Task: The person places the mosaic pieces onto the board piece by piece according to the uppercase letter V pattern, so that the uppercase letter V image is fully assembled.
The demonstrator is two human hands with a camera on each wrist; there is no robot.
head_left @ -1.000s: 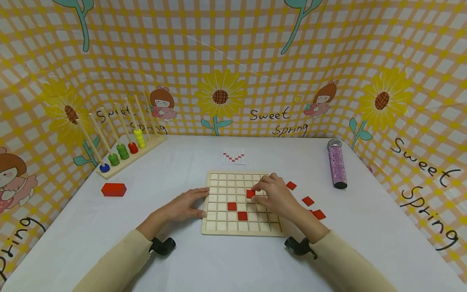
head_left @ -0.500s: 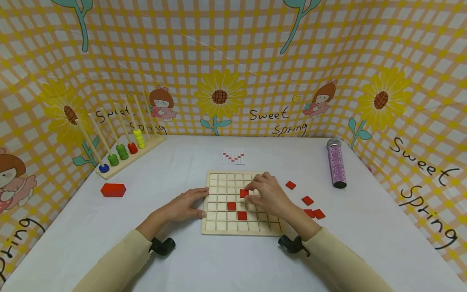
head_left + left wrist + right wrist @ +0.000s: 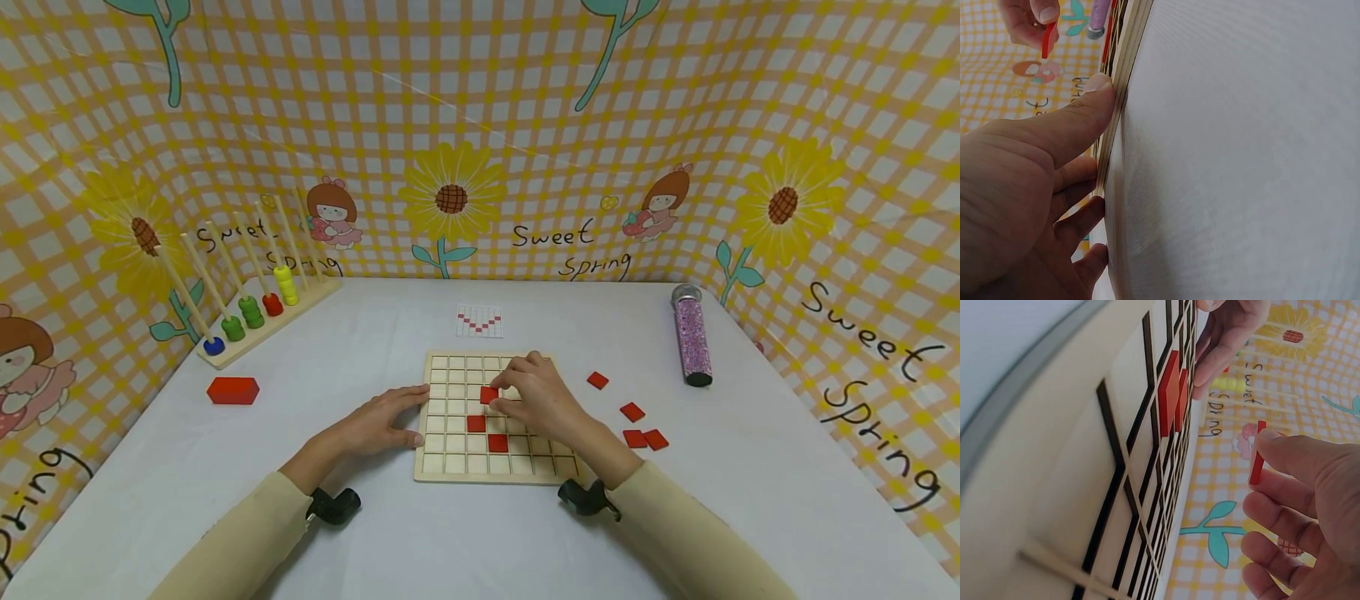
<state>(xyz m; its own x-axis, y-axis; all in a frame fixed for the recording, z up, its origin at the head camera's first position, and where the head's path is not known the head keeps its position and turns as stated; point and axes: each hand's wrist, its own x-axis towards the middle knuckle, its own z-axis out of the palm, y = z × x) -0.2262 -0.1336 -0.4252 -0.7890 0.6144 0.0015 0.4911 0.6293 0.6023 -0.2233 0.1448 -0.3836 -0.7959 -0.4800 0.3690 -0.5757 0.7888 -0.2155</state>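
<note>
My right hand [image 3: 540,400] pinches a red square tile [image 3: 488,395] between thumb and index finger, over the upper middle of a wooden grid board [image 3: 456,464]. The right wrist view shows this tile edge-on, raised above the grid. Two other red tiles lie in cells of the board, one tile [image 3: 476,424] left of and behind the second tile [image 3: 498,443]. At the board's left edge rests my left hand [image 3: 371,425], its thumb and fingertips touching the side. The right hand covers part of the board's right half.
Several loose red tiles [image 3: 632,412] lie right of the board. Behind it is a small card [image 3: 480,322] printed with a red V pattern. A glittery pink microphone [image 3: 693,337] lies at the back right. A bead abacus [image 3: 270,321] and a red block [image 3: 233,391] are at left.
My right hand has moved left across the board with the pinched tile, uncovering a loose tile at right. The left hand stays at the board's edge.
</note>
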